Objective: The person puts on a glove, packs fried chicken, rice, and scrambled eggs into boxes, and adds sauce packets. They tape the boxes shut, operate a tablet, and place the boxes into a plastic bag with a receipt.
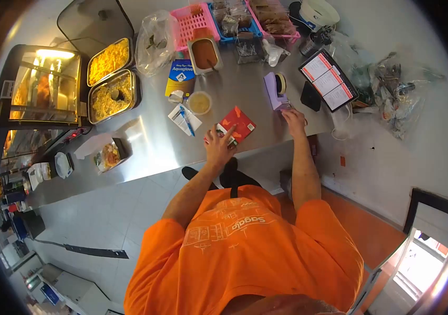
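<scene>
A flat red carton (238, 125) with orange shapes and a white label lies on the steel counter. My left hand (219, 145) rests on its near left part, fingers spread and pressing down. To the right stands a lilac tape dispenser (274, 92) with a roll of tape (281, 84) in it. At the dispenser's near end, my right hand (295, 123) has its fingers pinched together on the tape; the strip itself is too small to see clearly. A blue pen (186, 121) on white paper (177, 116) and a lidded round tub (199, 103) are left of the carton.
Behind are a blue-yellow Aquaglove box (181, 79), a steel pan of sauce (204, 55) and coloured baskets (195, 26). A tablet (329, 79) stands right. On the left are food trays (112, 97), a lit warmer (45, 86) and an open food box (109, 155).
</scene>
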{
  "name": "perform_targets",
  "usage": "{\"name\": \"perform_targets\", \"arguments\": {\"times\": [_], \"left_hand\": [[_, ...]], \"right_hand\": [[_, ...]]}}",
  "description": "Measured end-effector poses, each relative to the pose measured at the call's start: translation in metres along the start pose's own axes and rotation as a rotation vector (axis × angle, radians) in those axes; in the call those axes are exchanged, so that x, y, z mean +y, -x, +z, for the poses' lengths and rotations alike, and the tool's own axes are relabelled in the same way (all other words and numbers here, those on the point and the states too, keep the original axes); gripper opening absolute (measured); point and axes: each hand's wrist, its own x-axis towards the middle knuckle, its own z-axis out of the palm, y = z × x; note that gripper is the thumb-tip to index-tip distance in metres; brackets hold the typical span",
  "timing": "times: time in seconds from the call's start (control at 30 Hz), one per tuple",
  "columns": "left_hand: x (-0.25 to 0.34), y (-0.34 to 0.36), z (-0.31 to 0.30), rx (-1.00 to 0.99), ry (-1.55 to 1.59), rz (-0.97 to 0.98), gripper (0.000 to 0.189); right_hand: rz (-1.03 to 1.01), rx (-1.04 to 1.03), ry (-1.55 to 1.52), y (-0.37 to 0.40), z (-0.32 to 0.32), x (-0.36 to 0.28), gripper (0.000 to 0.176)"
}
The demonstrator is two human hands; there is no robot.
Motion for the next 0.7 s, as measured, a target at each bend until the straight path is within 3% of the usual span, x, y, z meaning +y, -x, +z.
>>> {"name": "perform_targets", "arguments": {"times": [0.03,0.13,0.23,0.27,0.3,0.37,0.47,0.57,0.67,0.7], "left_hand": [[0.002,-0.001,0.0,-0.005,0.018,-0.009,0.086],[0.006,-0.011,-0.005,0.0,0.086,-0.021,0.086],[0.013,-0.018,-0.019,0.011,0.159,-0.028,0.087],[0.02,-0.021,-0.028,0.01,0.163,-0.037,0.087],[0.028,-0.024,-0.036,0.011,0.17,-0.041,0.087],[0.04,-0.027,-0.051,0.035,0.104,-0.042,0.087],[0.047,-0.027,-0.066,0.104,0.035,-0.029,0.088],[0.043,-0.035,-0.083,0.085,0.131,-0.061,0.089],[0.018,-0.032,-0.067,-0.077,0.462,-0.111,0.089],[0.008,-0.037,-0.063,-0.13,0.597,-0.118,0.09]], "right_hand": [[-0.063,0.012,0.308,0.001,-0.002,0.004,0.019],[0.117,0.311,0.23,0.031,0.015,-0.026,0.012],[0.538,0.058,-0.809,0.069,0.031,-0.053,0.011],[0.551,-0.059,-0.806,0.087,0.041,-0.06,0.011],[0.558,-0.176,-0.803,0.104,0.054,-0.069,0.012],[0.412,-0.519,-0.388,0.141,0.087,-0.114,0.02],[0.224,-0.424,0.367,0.148,0.121,-0.119,0.029],[0.162,-0.361,0.55,0.16,0.128,-0.127,0.039],[0.115,-0.284,0.272,0.169,0.123,-0.09,0.038],[0.092,-0.162,0.071,0.175,0.132,-0.087,0.04]]}}
